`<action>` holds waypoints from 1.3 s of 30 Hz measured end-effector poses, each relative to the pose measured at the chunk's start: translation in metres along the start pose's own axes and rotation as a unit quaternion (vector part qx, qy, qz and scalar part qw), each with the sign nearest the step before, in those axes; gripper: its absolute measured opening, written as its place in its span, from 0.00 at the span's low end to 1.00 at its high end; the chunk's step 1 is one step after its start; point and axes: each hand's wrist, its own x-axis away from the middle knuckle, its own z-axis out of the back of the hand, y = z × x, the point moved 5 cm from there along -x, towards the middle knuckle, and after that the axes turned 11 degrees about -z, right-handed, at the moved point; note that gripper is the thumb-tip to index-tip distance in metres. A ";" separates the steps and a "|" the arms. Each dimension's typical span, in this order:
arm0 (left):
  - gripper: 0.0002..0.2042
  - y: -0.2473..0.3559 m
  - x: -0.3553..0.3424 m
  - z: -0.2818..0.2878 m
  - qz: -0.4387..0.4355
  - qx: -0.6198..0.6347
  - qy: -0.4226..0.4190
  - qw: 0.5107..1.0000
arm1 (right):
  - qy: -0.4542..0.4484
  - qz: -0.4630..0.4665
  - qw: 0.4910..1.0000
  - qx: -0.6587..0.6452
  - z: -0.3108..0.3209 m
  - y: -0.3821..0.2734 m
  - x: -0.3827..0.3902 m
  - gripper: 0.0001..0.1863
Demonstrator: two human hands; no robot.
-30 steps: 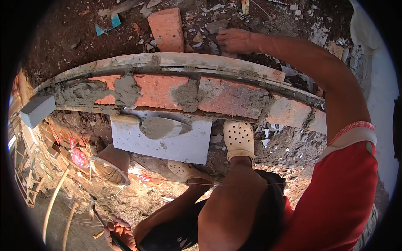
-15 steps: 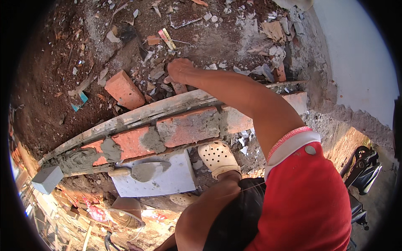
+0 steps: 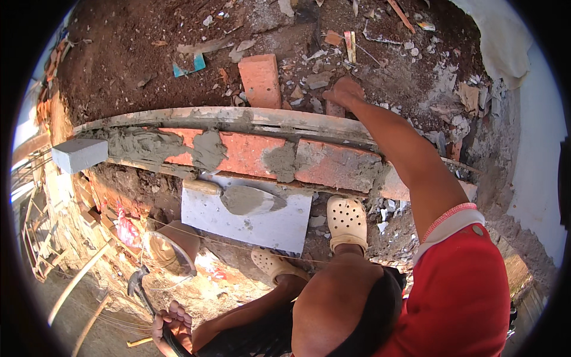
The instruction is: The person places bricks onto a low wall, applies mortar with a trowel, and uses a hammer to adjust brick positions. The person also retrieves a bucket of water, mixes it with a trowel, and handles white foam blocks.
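Observation:
My right hand [image 3: 347,92] reaches past the brick row, its fingers closed on a small red brick piece [image 3: 335,109] beside the far wooden board [image 3: 279,117]. At the lower left, my left hand [image 3: 173,324] grips the black handle of a hammer [image 3: 140,284], its head pointing up and away. Between two boards runs a row of red bricks [image 3: 339,165], with wet grey mortar [image 3: 143,146] spread at the left and between them. A trowel [image 3: 250,200] with a wooden handle rests on a white slab [image 3: 238,231] in front. One loose red brick [image 3: 260,81] leans beyond the far board.
A grey block [image 3: 80,154] stands at the row's left end. Near my feet in tan clogs [image 3: 347,221] is a bucket [image 3: 172,247] with a thin string [image 3: 238,243] crossing it. Rubble and soil [image 3: 137,65] lie beyond; a pale wall [image 3: 538,154] borders the right.
The view has swung, so the scene sits farther right and the bricks look more level. My left hand and the hammer now show more fully. My right hand stays at the brick piece.

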 end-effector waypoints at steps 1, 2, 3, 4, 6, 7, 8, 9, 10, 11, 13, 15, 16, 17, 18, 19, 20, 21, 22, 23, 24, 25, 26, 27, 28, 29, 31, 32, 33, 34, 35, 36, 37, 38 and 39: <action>0.12 0.001 0.003 0.001 0.000 0.000 0.005 1.000 | -0.006 0.007 1.000 -0.004 0.000 0.001 0.000 0.36; 0.11 0.003 0.006 0.000 0.000 0.002 0.009 1.000 | -0.011 0.012 1.000 -0.008 0.000 0.002 -0.001 0.35; 0.11 0.005 0.010 0.000 0.001 0.009 0.009 1.000 | -0.016 0.024 1.000 -0.003 0.000 0.002 0.000 0.34; 0.11 0.006 0.012 -0.003 0.009 0.019 0.005 1.000 | -0.019 0.038 0.999 0.000 0.002 0.002 0.000 0.33; 0.11 0.007 0.017 0.000 0.009 -0.010 0.051 0.999 | -0.022 0.057 0.998 0.003 0.005 0.000 0.002 0.32; 0.11 0.007 0.018 0.001 0.010 -0.027 0.074 0.997 | -0.021 0.062 0.998 0.003 0.007 -0.001 0.004 0.31; 0.11 0.009 0.020 0.001 -0.027 -0.066 0.074 0.995 | -0.025 0.059 0.998 0.004 0.009 -0.001 0.005 0.31; 0.11 0.009 0.020 0.002 -0.033 -0.064 0.086 0.994 | -0.026 0.070 0.997 0.014 0.011 -0.003 0.007 0.30; 0.11 0.008 0.020 0.004 -0.038 -0.060 0.095 0.993 | -0.029 0.075 0.996 0.023 0.013 -0.004 0.010 0.29; 0.11 0.009 0.017 0.005 -0.046 -0.055 0.101 0.992 | -0.028 0.075 0.996 0.031 0.017 -0.006 0.012 0.29; 0.11 0.006 0.008 0.005 -0.001 -0.007 0.071 0.997 | -0.005 0.105 0.992 0.070 0.026 -0.013 0.020 0.27; 0.10 0.010 -0.002 0.000 -0.002 0.006 0.004 1.000 | 0.001 0.149 0.982 0.118 0.038 -0.021 0.030 0.27; 0.10 0.010 -0.004 -0.002 0.013 0.035 -0.019 0.999 | -0.003 0.184 0.972 0.147 0.045 -0.028 0.035 0.28; 0.10 0.011 -0.006 -0.005 0.025 0.065 -0.043 0.997 | -0.003 0.220 0.960 0.175 0.052 -0.035 0.040 0.30; 0.10 0.009 -0.005 -0.010 0.054 0.115 -0.072 0.989 | 0.007 0.226 0.956 0.189 0.062 -0.039 0.044 0.31; 0.10 0.010 -0.003 -0.011 0.040 0.097 -0.077 0.992 | 0.017 0.231 0.951 0.205 0.071 -0.040 0.047 0.34; 0.10 0.008 0.001 -0.014 0.045 0.100 -0.085 0.990 | 0.018 0.229 0.945 0.231 0.079 -0.039 0.049 0.36; 0.10 0.006 0.006 -0.015 0.052 0.103 -0.092 0.989 | 0.028 0.249 0.945 0.211 0.087 -0.037 0.053 0.37; 0.11 0.011 0.012 -0.002 -0.060 0.019 0.026 0.998 | 0.028 0.260 0.944 0.202 0.095 -0.029 0.056 0.38; 0.11 0.009 0.017 0.001 -0.059 0.002 0.052 0.997 | 0.050 0.285 0.941 0.177 0.104 -0.022 0.058 0.39; 0.12 0.010 0.020 0.006 -0.058 -0.014 0.076 0.995 | 0.127 0.317 0.930 0.136 0.115 -0.017 0.062 0.38; 0.12 0.008 0.023 0.009 -0.057 -0.030 0.100 0.993 | 0.222 0.360 0.903 0.076 0.128 -0.009 0.067 0.37; 0.11 0.012 0.018 -0.006 -0.046 -0.048 -0.091 0.994 | 0.293 0.384 0.875 0.031 0.139 0.001 0.070 0.37; 0.12 0.009 0.015 -0.005 -0.017 0.003 -0.097 0.995 | 0.270 0.388 0.881 0.023 0.144 0.010 0.063 0.36; 0.12 0.009 0.010 -0.004 0.008 0.059 -0.107 0.992 | 0.228 0.380 0.896 0.033 0.146 0.018 0.052 0.35; 0.13 0.008 0.009 -0.006 0.030 0.137 -0.146 0.979 | 0.195 0.363 0.910 0.048 0.148 0.022 0.040 0.34; 0.12 0.005 0.005 0.003 0.031 0.161 -0.125 0.979 | 0.120 0.206 0.962 -0.131 0.160 0.042 0.011 0.33; 0.12 0.003 0.005 0.009 0.012 0.149 -0.085 0.985 | 0.114 0.127 0.970 -0.173 0.161 0.050 0.002 0.30; 0.13 0.001 0.005 0.012 0.011 0.155 -0.075 0.985 | 0.029 0.044 0.963 -0.263 0.152 0.058 -0.004 0.27; 0.13 -0.001 0.006 0.015 0.014 0.165 -0.052 0.985 | 0.017 0.034 0.970 -0.239 0.152 0.057 -0.008 0.24; 0.13 -0.003 0.008 0.014 0.030 0.181 -0.047 0.982 | 0.010 0.058 0.959 -0.278 0.150 0.054 -0.006 0.21; 0.13 -0.002 0.008 0.013 0.027 0.176 -0.051 0.983 | 0.002 0.057 0.968 -0.245 0.152 0.051 -0.005 0.18; 0.12 0.000 0.008 0.010 0.039 0.185 -0.059 0.980 | 0.018 0.102 0.965 -0.242 0.155 0.045 0.002 0.17; 0.12 0.002 0.009 0.011 0.052 0.179 -0.041 0.982 | 0.049 0.113 0.967 -0.221 0.162 0.043 0.008 0.16; 0.12 0.003 0.009 0.009 0.056 0.181 -0.036 0.981 | 0.068 0.184 0.953 -0.229 0.169 0.035 0.019 0.17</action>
